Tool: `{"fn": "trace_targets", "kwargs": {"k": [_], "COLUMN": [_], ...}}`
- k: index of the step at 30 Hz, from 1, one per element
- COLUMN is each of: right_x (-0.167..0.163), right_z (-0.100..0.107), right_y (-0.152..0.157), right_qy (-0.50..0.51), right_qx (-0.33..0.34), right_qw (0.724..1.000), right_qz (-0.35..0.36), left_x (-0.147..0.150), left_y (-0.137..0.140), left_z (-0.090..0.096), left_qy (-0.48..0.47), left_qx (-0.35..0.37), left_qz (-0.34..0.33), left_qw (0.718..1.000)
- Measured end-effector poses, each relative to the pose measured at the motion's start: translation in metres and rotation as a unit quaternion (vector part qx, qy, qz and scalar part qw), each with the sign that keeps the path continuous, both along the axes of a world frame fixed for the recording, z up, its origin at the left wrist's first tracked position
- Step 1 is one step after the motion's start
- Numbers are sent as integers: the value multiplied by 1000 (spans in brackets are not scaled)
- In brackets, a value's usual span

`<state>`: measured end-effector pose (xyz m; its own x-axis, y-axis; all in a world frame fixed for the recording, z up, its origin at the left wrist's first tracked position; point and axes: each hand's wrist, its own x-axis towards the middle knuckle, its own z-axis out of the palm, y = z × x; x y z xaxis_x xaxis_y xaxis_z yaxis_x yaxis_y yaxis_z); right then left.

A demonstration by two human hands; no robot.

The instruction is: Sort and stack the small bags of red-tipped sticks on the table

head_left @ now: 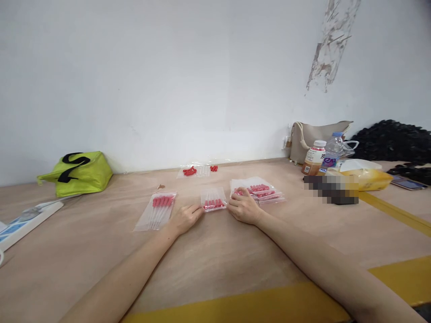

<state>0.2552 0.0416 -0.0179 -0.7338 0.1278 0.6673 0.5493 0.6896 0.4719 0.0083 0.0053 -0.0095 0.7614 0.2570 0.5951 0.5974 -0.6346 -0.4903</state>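
Observation:
A small clear zip bag (214,196) with several red-tipped thin sticks in it lies flat between my hands. My left hand (186,218) has its fingers pressed together at the bag's lower left corner. At the right edge of the same bag, my right hand (245,207) is curled with thumb and fingers closed; its fingertips are partly hidden. That hand also covers the left part of a stack of filled bags (264,192) with red pieces showing through. Left of my left hand lies another bag of red-tipped sticks (158,208).
Loose red pieces (190,171) lie on clear plastic by the wall. A lime-green bag (85,172) and a power strip (32,223) are at left. At right are a drink bottle (314,159), a clear bottle (332,152), a beige bag (296,143) and a yellow packet (373,178).

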Motion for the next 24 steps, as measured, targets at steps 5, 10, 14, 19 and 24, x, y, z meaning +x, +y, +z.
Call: {"fn": "trace_targets", "kwargs": {"k": [5, 10, 14, 19, 24], "right_x": [-8, -26, -32, -31, -31], "right_z": [1, 2, 2, 2, 2], "right_y": [-7, -16, -19, -19, -19], "right_qy": [16, 35, 43, 44, 44], "right_qx": [-22, -24, -24, -16, -12], "right_qw": [1000, 999, 999, 999, 999], "right_qz": [2, 16, 12, 15, 22], "left_x": [23, 35, 33, 31, 26], "left_y": [-4, 1, 3, 2, -1], "left_z": [-2, -8, -8, -4, 2], "left_qy": [-86, -90, -55, -11, 4], "left_qx": [-39, -40, -13, 9, 41], "left_qz": [-15, -49, -47, -35, -38], "left_qw": [995, 994, 997, 999, 998]}}
